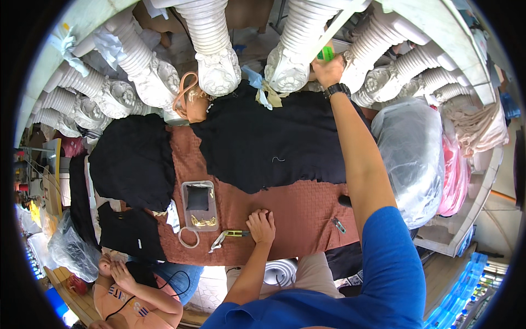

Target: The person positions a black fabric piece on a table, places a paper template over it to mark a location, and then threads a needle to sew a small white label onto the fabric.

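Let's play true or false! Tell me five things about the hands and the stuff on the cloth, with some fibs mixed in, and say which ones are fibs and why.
1. The left hand rests on the reddish-brown cloth. True.
2. The clear plastic box is empty. False: it holds a black pad and some gold-coloured pieces.
3. A black band is around the right wrist. True.
4. The right hand is right beside the left one. False: it is stretched far out by the white columns, at a tan thing with a green patch.
5. The sleeve on the right arm is red. False: it is blue.
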Demonstrator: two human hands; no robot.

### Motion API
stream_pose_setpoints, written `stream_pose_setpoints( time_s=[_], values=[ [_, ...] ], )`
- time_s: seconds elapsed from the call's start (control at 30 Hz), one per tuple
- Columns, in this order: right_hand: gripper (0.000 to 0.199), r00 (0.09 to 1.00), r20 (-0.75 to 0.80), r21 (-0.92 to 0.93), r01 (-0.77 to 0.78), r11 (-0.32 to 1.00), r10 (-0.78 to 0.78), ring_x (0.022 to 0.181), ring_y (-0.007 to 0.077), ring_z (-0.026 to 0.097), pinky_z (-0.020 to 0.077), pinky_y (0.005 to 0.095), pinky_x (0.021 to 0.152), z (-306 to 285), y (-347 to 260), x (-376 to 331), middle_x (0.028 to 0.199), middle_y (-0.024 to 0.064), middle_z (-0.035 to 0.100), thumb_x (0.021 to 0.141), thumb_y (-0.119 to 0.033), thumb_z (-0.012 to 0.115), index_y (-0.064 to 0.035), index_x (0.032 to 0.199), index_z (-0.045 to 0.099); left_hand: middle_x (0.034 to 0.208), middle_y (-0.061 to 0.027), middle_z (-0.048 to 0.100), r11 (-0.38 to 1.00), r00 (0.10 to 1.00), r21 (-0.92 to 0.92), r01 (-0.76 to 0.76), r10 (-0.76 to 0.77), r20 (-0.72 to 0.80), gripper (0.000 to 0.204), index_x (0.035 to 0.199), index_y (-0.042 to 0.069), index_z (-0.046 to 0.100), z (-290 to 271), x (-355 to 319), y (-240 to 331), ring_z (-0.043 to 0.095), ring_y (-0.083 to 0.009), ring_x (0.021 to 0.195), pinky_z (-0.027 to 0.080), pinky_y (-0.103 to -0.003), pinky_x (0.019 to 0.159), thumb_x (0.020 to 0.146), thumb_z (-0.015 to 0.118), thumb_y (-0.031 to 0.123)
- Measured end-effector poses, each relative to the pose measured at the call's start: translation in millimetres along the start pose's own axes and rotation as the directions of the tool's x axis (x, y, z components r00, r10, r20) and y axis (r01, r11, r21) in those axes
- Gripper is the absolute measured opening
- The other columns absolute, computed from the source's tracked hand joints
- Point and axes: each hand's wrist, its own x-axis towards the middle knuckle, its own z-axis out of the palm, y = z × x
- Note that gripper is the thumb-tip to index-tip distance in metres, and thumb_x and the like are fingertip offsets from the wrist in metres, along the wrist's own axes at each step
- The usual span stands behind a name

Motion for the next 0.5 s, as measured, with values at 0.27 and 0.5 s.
stream_pose_setpoints(
  time_s=[0.27, 0.5],
  values=[
    [0.078, 0.927, 0.255, -0.082, 0.306, 0.948, -0.277, 0.138, 0.0471, 0.039, 0.0445, 0.0452, 0.111, 104.9, 95.4, 91.9, 0.136, 0.0339, 0.052, 0.077, -0.024, 0.080, -0.0096, 0.144, 0.044, 0.113, -0.0105, 0.058, 0.998, 1.000, 0.057, -0.029, 0.029, 0.004, 0.025, 0.110, 0.013, 0.057, 2.1, 7.4, 3.4, 0.055, -0.0316, 0.102, 0.040, -0.048, 0.086, 0.098, 0.064, 0.033],
    [0.064, 0.883, 0.410, 0.044, 0.232, 0.972, -0.229, 0.128, 0.0540, 0.048, 0.0478, 0.0476, 0.106, 186.4, 131.3, 85.6, 0.146, 0.0367, 0.033, 0.086, -0.027, 0.074, -0.0206, 0.143, 0.045, 0.111, -0.0120, 0.057, 0.995, 0.999, 0.099, 0.031, -0.031, -0.008, 0.029, 0.108, 0.012, 0.058, 4.8, -3.2, 3.9, 0.054, -0.0331, 0.098, 0.039, -0.049, 0.084, 0.095, 0.067, 0.036]
  ],
)
